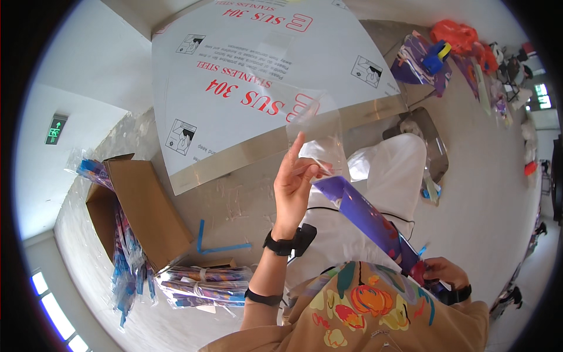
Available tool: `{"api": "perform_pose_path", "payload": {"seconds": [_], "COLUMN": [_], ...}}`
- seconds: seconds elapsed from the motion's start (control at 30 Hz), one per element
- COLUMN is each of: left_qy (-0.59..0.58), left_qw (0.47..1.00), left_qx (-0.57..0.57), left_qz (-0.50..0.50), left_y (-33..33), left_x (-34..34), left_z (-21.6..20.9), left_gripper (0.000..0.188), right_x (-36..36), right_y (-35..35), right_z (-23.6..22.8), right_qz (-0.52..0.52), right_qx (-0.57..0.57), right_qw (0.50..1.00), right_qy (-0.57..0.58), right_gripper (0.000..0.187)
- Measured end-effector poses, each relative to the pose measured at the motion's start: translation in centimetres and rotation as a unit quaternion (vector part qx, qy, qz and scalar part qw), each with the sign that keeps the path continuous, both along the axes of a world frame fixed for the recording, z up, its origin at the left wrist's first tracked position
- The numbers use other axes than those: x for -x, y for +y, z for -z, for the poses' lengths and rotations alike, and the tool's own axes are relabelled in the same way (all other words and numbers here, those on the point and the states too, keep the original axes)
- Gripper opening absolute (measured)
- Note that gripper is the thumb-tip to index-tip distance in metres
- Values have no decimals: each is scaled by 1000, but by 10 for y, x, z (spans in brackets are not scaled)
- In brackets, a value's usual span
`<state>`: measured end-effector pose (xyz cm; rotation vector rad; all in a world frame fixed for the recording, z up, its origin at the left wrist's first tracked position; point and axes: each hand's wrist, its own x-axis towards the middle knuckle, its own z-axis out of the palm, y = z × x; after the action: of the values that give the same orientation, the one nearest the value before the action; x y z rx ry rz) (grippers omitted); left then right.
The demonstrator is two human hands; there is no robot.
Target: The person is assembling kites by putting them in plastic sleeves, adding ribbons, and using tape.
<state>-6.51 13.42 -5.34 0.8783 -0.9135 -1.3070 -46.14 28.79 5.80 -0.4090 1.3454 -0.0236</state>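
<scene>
My left hand is raised over my lap with its index finger stretched up. Its thumb and other fingers pinch a thin clear plastic bag, which spreads up over the table's near edge. Just right of those fingers is the upper end of a long purple printed sheet, rolled or folded into a narrow strip. The strip slants down to the right across my white trousers. At its lower end my right hand is closed around it by my hip, partly hidden by the strip and my sleeve.
A table covered in printed protective film stands ahead. At the left, an open cardboard box holds bagged colourful items, and bundles of wrapped strips lie beside it. Blue tape, purple sheets and a red bag are at the far right.
</scene>
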Motion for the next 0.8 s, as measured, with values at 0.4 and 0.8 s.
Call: {"api": "perform_pose_path", "payload": {"seconds": [0.4,0.8], "left_qy": [-71,-223], "left_qw": [997,966], "left_qx": [-23,-32], "left_qz": [-28,-128], "left_y": [1,-2], "left_x": [9,39], "left_z": [-7,-8], "left_gripper": [59,38], "right_x": [-17,-51], "right_y": [-12,-25], "right_z": [11,5], "right_qz": [-3,29], "right_qx": [102,83], "right_qw": [995,996], "right_qy": [9,16], "right_gripper": [22,22]}}
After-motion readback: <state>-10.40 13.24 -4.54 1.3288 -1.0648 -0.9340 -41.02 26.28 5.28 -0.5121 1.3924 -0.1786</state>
